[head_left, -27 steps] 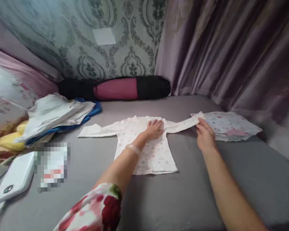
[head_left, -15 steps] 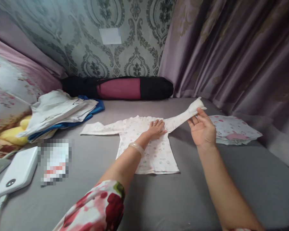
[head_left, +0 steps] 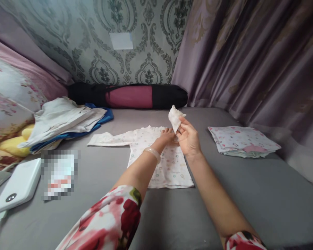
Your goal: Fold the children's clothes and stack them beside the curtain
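A small white long-sleeved shirt (head_left: 169, 170) with a tiny coloured print lies flat on the grey bed sheet (head_left: 99, 215), its collar away from me. My left hand (head_left: 168, 137) presses on its upper right part with the fingers stretched out, partly hidden behind my right hand. Between thumb and fingers, my right hand (head_left: 189, 139) grips the right sleeve (head_left: 175, 118) near its cuff and holds it raised above the shoulder. The left sleeve (head_left: 109, 139) stretches out to the side on the sheet.
Folded printed cloth (head_left: 246, 140) lies at the right. At the left are stacked white and blue clothes (head_left: 68, 118), a white power bank (head_left: 18, 184) with a cable, and a blurred-out item (head_left: 60, 175). A black and maroon long bag (head_left: 129, 96) lies along the wall.
My right hand has swung the sleeve leftward, from stretched out at the right to folded up over the shirt's shoulder. My left hand stays on the shirt.
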{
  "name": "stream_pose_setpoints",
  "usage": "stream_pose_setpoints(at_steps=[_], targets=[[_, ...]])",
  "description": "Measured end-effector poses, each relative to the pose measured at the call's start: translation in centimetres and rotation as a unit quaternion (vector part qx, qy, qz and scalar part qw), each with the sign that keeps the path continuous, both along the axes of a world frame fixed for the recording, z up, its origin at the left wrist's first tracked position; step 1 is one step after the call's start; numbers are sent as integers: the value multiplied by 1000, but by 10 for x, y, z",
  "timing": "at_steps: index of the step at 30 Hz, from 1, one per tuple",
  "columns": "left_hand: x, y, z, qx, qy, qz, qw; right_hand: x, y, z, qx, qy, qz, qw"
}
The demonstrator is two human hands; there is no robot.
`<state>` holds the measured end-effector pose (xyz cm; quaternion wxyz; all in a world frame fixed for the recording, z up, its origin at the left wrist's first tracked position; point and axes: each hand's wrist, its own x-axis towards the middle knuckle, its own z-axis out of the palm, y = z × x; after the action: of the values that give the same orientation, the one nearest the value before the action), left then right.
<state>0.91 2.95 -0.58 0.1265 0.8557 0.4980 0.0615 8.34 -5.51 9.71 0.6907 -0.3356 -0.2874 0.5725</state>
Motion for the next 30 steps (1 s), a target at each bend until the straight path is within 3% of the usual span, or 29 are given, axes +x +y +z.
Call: stream_pose_setpoints(at_steps=[6, 10, 12, 15, 17, 21, 24, 27, 30], targets=[[-9, 0, -6, 13, -69, -22, 997, -8, 9, -4, -38, 24, -18, 999], [-33, -8, -14, 58, -166, -73, 982, -9, 16, -6, -53, 42, -41, 997], [-51, -13, -18, 72, -201, -69, 975, -11, 20, -10, -50, 42, -50, 997], [-80, -22, -20, 74, -229, -7, 970, -17, 26, -20, -38, 25, -58, 997], [-98, -27, -19, 72, -265, 68, 959, -25, 30, -28, -28, 9, -57, 998], [-123, -36, -16, 43, -353, 233, 905, -46, 30, -44, -23, -61, -87, 994], [-132, -40, -15, 38, -376, 275, 884, -63, 25, -55, -4, -164, -99, 981], [-134, -43, -15, 40, -405, 302, 862, -75, 18, -67, 44, -300, -95, 948], [-132, -47, -13, 48, -449, 326, 830, -83, 13, -79, 80, -440, -83, 891]])
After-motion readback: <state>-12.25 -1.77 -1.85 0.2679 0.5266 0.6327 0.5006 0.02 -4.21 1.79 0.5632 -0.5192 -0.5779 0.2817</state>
